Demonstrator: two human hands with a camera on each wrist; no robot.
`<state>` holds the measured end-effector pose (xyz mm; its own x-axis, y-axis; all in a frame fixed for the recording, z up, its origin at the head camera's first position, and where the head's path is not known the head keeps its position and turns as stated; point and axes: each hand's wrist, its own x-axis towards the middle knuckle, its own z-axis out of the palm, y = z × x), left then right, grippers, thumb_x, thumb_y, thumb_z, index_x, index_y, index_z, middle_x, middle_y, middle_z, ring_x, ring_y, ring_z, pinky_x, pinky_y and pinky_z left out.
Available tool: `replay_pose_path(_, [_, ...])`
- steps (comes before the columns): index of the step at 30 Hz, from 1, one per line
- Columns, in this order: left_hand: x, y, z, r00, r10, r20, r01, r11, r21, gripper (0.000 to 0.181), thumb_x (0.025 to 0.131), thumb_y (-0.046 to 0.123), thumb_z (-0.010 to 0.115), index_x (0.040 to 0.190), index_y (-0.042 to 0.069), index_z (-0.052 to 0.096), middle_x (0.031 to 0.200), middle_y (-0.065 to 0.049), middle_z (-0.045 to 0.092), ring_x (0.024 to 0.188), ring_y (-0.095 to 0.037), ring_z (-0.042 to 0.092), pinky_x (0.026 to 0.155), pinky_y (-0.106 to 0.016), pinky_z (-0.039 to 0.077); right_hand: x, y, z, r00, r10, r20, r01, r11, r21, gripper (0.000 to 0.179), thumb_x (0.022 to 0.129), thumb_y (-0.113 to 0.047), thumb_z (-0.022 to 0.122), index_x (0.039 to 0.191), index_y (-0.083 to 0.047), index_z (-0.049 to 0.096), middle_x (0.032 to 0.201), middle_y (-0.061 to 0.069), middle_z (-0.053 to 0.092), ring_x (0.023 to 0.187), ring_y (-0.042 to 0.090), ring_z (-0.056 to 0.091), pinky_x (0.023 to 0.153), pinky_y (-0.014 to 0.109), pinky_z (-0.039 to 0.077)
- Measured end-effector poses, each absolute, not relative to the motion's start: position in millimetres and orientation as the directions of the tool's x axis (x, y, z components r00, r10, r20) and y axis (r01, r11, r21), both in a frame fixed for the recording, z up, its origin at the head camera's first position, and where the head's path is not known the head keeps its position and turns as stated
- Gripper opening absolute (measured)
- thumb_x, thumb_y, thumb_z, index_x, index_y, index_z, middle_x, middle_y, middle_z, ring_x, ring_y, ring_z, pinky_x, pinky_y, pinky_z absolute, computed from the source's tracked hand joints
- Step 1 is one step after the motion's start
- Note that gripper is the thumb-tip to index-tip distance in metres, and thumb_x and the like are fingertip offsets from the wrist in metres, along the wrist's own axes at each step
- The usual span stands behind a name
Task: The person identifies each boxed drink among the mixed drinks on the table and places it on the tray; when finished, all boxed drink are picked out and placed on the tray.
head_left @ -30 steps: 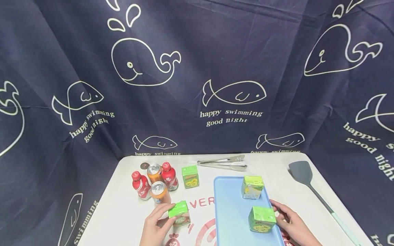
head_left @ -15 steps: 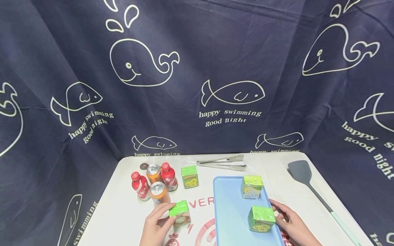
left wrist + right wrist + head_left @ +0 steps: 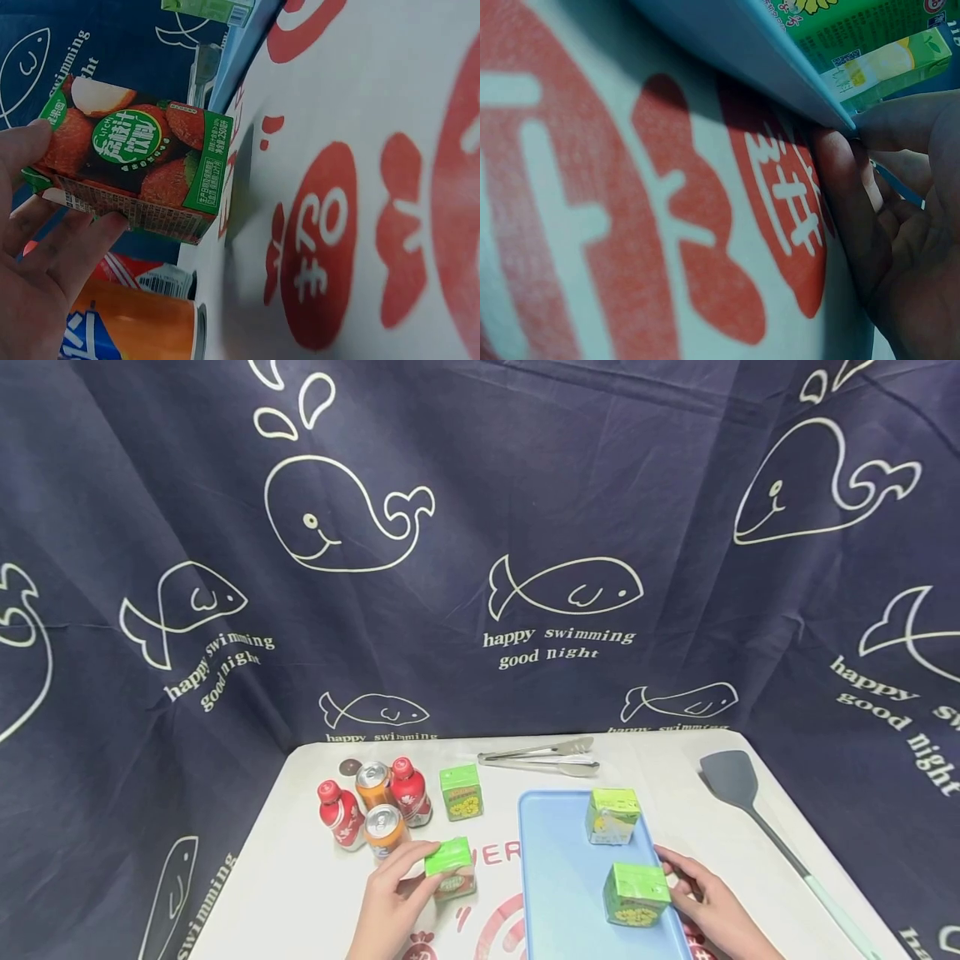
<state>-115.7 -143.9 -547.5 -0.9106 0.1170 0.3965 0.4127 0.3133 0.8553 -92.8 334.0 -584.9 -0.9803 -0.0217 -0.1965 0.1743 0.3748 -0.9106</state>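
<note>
My left hand [image 3: 396, 889] pinches a small juice carton [image 3: 452, 870] by its top end, thumb on one side and fingers on the other. Lychees and a green label show on this carton [image 3: 142, 150] in the left wrist view, where it sits close over the white cloth. At the right long side of the blue tray [image 3: 558, 893], my right hand [image 3: 708, 897] grips the rim between thumb and fingers, plain in the right wrist view [image 3: 907, 195]. Two green juice cartons stand on the tray, one behind [image 3: 613, 817], one in front [image 3: 636, 895].
Another green carton [image 3: 461, 793] stands left of the tray. Two orange cans [image 3: 384, 833] and two red bottles [image 3: 341, 814] crowd together at the left. Metal tongs [image 3: 536, 766] lie at the back, and a grey spatula [image 3: 731, 777] lies along the right.
In the last half second my left hand has moved slightly right and away from me with the lychee juice carton. My right hand stays at the tray's rim.
</note>
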Motion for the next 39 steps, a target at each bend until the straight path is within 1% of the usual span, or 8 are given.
replay_pose_path(6, [-123,-137,-545,-0.903,0.138,0.408,0.430,0.283,0.857,0.036,0.093,0.020,0.081,0.128,0.019,0.073,0.126,0.003,0.069,0.117,-0.021,0.067,0.084,-0.033,0.063,-93,332,-584,-0.981,-0.015,-0.194,0.174,0.377,-0.910,0.058,0.102,-0.005,0.063,0.155,0.003,0.042,0.138,0.017,0.054,0.106,0.008,0.054,0.087,0.016,0.048])
replay_pose_path(15, [-134,-127,-539,-0.930,0.109,0.352,0.368,0.233,0.900,0.037,0.090,0.019,0.082,0.127,0.020,0.074,0.128,0.006,0.068,0.122,-0.023,0.064,0.087,-0.033,0.062,-92,332,-584,-0.981,-0.011,-0.194,0.175,0.381,-0.908,0.057,0.102,-0.004,0.062,0.155,0.002,0.043,0.138,0.017,0.054,0.106,0.009,0.054,0.087,0.016,0.048])
replay_pose_path(21, [-146,-117,-536,-0.931,0.111,0.348,0.364,0.210,0.907,0.038,0.090,0.018,0.083,0.126,0.020,0.074,0.131,-0.003,0.068,0.124,-0.027,0.064,0.089,-0.035,0.062,-91,332,-583,-0.977,-0.013,-0.212,0.193,0.356,-0.914,0.063,0.099,-0.003,0.065,0.156,0.004,0.040,0.135,0.017,0.053,0.102,0.011,0.054,0.081,0.021,0.049])
replay_pose_path(25, [-151,-108,-536,-0.920,0.116,0.374,0.391,0.207,0.897,0.038,0.090,0.015,0.083,0.127,0.016,0.074,0.131,-0.008,0.068,0.123,-0.031,0.064,0.087,-0.036,0.062,-91,333,-584,-0.981,-0.008,-0.194,0.176,0.385,-0.906,0.058,0.102,-0.006,0.063,0.155,0.002,0.042,0.139,0.017,0.055,0.106,0.006,0.054,0.087,0.016,0.048])
replay_pose_path(29, [-156,-98,-535,-0.915,0.133,0.380,0.400,0.199,0.894,0.039,0.090,0.012,0.083,0.128,0.012,0.073,0.131,-0.006,0.067,0.123,-0.031,0.063,0.088,-0.036,0.062,-89,334,-585,-0.985,-0.017,-0.172,0.148,0.425,-0.893,0.054,0.106,-0.013,0.061,0.155,0.003,0.043,0.144,0.019,0.055,0.112,0.002,0.054,0.093,0.013,0.048])
replay_pose_path(31, [-158,-93,-535,-0.912,0.144,0.384,0.406,0.188,0.894,0.039,0.091,0.011,0.082,0.128,0.012,0.073,0.131,-0.007,0.067,0.124,-0.031,0.063,0.088,-0.037,0.062,-89,334,-585,-0.985,-0.016,-0.172,0.148,0.432,-0.890,0.054,0.107,-0.014,0.061,0.155,0.003,0.043,0.143,0.019,0.055,0.112,0.003,0.054,0.092,0.014,0.048])
replay_pose_path(36, [-165,-80,-536,-0.906,0.165,0.391,0.417,0.173,0.892,0.038,0.093,0.011,0.080,0.130,0.009,0.072,0.131,-0.009,0.067,0.125,-0.030,0.062,0.090,-0.037,0.061,-90,332,-583,-0.978,-0.002,-0.206,0.189,0.396,-0.899,0.058,0.103,-0.005,0.062,0.156,0.003,0.041,0.140,0.016,0.055,0.105,0.009,0.054,0.085,0.017,0.049])
replay_pose_path(39, [-169,-73,-536,-0.907,0.171,0.386,0.414,0.181,0.892,0.039,0.094,0.013,0.079,0.131,0.008,0.071,0.132,-0.007,0.066,0.125,-0.030,0.062,0.091,-0.034,0.061,-91,331,-583,-0.979,-0.001,-0.203,0.187,0.387,-0.903,0.059,0.101,-0.003,0.063,0.155,0.005,0.041,0.138,0.016,0.055,0.103,0.011,0.054,0.084,0.019,0.050])
